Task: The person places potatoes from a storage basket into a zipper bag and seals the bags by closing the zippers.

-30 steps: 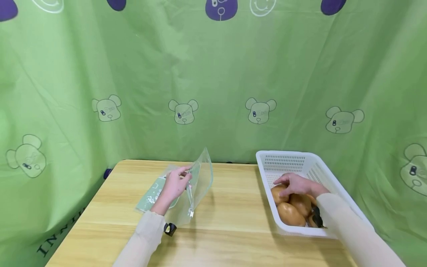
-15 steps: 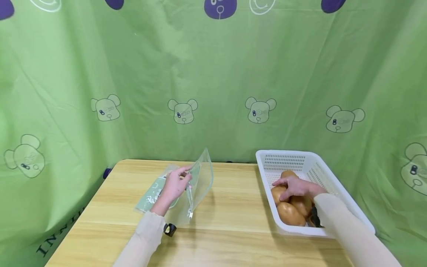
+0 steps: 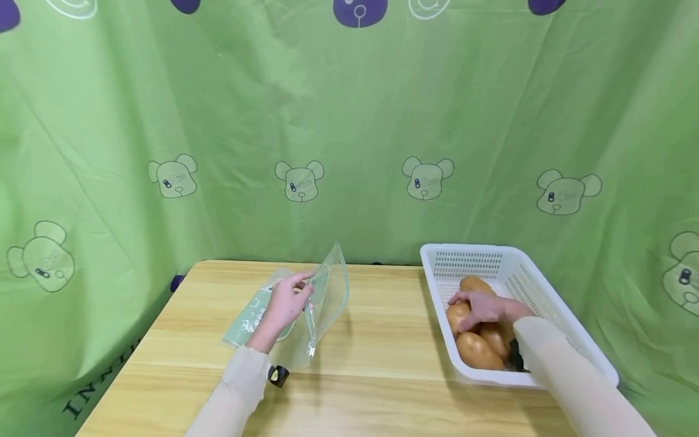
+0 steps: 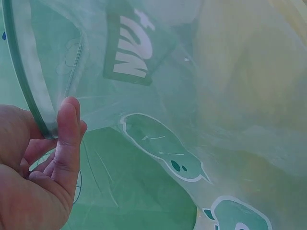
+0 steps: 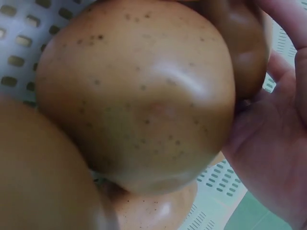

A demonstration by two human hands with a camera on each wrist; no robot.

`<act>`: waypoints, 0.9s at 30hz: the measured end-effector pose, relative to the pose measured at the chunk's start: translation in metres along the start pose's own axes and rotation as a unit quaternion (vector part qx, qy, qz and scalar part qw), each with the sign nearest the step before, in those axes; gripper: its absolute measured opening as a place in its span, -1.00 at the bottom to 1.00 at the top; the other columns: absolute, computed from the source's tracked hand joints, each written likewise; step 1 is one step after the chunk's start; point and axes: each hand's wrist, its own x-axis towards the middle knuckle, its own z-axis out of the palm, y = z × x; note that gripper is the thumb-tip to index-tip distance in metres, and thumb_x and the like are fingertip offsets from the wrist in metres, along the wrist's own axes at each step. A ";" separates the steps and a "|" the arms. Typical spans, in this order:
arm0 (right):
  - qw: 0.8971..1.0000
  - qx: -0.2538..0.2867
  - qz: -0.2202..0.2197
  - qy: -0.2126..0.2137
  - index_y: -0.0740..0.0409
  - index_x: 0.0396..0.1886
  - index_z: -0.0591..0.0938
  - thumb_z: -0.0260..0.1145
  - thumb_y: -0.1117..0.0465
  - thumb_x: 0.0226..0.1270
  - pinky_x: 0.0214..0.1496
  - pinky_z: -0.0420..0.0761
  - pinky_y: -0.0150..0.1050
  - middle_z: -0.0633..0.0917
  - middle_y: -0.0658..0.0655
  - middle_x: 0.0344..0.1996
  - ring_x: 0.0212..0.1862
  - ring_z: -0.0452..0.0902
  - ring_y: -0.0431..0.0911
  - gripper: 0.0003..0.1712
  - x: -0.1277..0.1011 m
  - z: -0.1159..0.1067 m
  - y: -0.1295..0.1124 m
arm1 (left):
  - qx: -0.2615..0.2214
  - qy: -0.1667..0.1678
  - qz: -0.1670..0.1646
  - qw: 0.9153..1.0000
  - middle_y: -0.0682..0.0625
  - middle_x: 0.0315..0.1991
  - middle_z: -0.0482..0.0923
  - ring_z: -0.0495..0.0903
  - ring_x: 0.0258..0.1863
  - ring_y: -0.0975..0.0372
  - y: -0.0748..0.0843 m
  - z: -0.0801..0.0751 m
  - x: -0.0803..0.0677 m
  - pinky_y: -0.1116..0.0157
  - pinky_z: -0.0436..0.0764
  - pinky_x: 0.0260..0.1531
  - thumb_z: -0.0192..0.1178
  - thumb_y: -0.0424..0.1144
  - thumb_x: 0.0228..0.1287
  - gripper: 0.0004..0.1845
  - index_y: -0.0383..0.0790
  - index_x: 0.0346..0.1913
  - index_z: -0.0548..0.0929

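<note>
In the head view my left hand [image 3: 289, 303] pinches the upper edge of a clear and pale-green zip bag [image 3: 330, 291], which stands tilted up with its mouth apart. The left wrist view shows thumb and fingers on the bag's dark-green rim [image 4: 21, 81], with white lettering [image 4: 132, 45] beyond. My right hand [image 3: 483, 306] is down in a white basket [image 3: 568, 321], fingers curled round a smooth orange-brown potato-like piece [image 3: 457, 317]. Close up, a speckled piece [image 5: 144, 96] fills the right wrist view, beside the hand and a darker piece [image 5: 244, 48].
More orange-brown pieces [image 3: 479, 351] lie in the basket, one at the back [image 3: 476, 284]. A black item [image 3: 515, 355] is partly hidden by the sleeve. The wooden table [image 3: 393, 346] ends at a green bear-print curtain [image 3: 360, 224]. A black ring-like object [image 3: 278, 376] shows at the left cuff.
My right hand has shifted slightly and curled further round the piece, and the piece at the back of the basket has come into sight. The left hand and bag hold still.
</note>
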 end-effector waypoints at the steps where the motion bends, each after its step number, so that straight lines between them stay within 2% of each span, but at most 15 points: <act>1: 1.000 -0.003 -0.004 0.002 0.23 0.08 0.49 0.58 0.04 -0.16 -0.17 0.51 -0.25 0.57 0.09 -0.25 -0.23 0.48 -0.09 -0.23 0.001 0.000 0.001 | 0.000 -0.001 -0.001 1.000 -0.12 -0.34 0.57 0.59 -0.64 0.22 0.000 0.000 0.000 0.15 0.66 -0.60 0.14 -0.39 0.29 -0.61 -0.26 0.19 0.53; 3: 1.000 -0.011 -0.016 0.009 0.24 0.04 0.49 0.59 0.04 -0.18 -0.20 0.52 -0.28 0.58 0.06 -0.30 -0.25 0.49 -0.10 -0.24 0.001 -0.001 0.002 | 0.001 -0.003 -0.002 1.000 -0.12 -0.32 0.56 0.59 -0.63 0.22 0.001 0.001 0.000 0.19 0.66 -0.60 0.14 -0.38 0.29 -0.60 -0.25 0.19 0.52; 5: 1.000 -0.008 -0.017 0.018 0.24 0.01 0.50 0.59 0.06 -0.19 -0.22 0.53 -0.29 0.58 0.06 -0.32 -0.27 0.48 -0.10 -0.26 0.001 -0.002 0.001 | 0.002 -0.004 -0.002 1.000 -0.13 -0.32 0.56 0.59 -0.63 0.22 0.002 0.002 0.000 0.15 0.67 -0.57 0.14 -0.38 0.29 -0.60 -0.26 0.20 0.51; 10: 0.998 0.011 -0.019 0.051 0.24 -0.05 0.50 0.60 0.08 -0.22 -0.21 0.53 -0.29 0.55 0.09 -0.26 -0.23 0.47 -0.08 -0.29 -0.002 -0.004 -0.001 | 0.002 0.000 0.000 1.000 -0.13 -0.33 0.57 0.59 -0.64 0.22 0.002 0.003 0.001 0.09 0.68 -0.54 0.14 -0.37 0.28 -0.60 -0.27 0.18 0.52; 15: 0.995 0.056 -0.014 0.075 0.25 -0.06 0.44 0.60 0.14 -0.23 -0.17 0.51 -0.24 0.51 0.14 -0.20 -0.20 0.44 -0.03 -0.28 -0.007 -0.008 -0.001 | 0.004 -0.001 -0.004 1.000 -0.14 -0.33 0.58 0.60 -0.63 0.22 0.001 0.003 0.002 0.22 0.67 -0.58 0.14 -0.37 0.28 -0.60 -0.29 0.19 0.52; 18: 0.995 0.070 -0.012 0.076 0.28 -0.03 0.38 0.58 0.15 -0.19 -0.17 0.52 -0.21 0.51 0.18 -0.17 -0.20 0.45 -0.02 -0.25 -0.011 -0.012 -0.005 | 0.006 -0.001 -0.007 1.000 -0.14 -0.32 0.58 0.60 -0.62 0.22 0.001 0.004 0.001 0.28 0.66 -0.60 0.14 -0.37 0.28 -0.60 -0.28 0.19 0.52; 22: 0.995 0.061 -0.015 0.082 0.29 0.07 0.41 0.54 0.11 -0.08 -0.13 0.52 -0.22 0.56 0.19 -0.11 -0.17 0.48 -0.04 -0.26 -0.017 -0.019 -0.012 | -0.003 -0.003 -0.012 1.000 -0.14 -0.31 0.57 0.61 -0.61 0.21 0.002 0.005 0.001 0.31 0.66 -0.58 0.14 -0.37 0.29 -0.60 -0.25 0.19 0.52; 27: 0.992 0.094 -0.006 0.081 0.23 0.18 0.43 0.48 0.06 0.04 -0.06 0.52 -0.17 0.60 0.15 -0.09 -0.14 0.53 -0.03 -0.27 -0.022 -0.026 -0.027 | -0.013 -0.009 -0.012 1.000 -0.14 -0.30 0.57 0.61 -0.59 0.21 0.003 0.006 0.001 0.31 0.67 -0.57 0.13 -0.38 0.30 -0.59 -0.26 0.21 0.50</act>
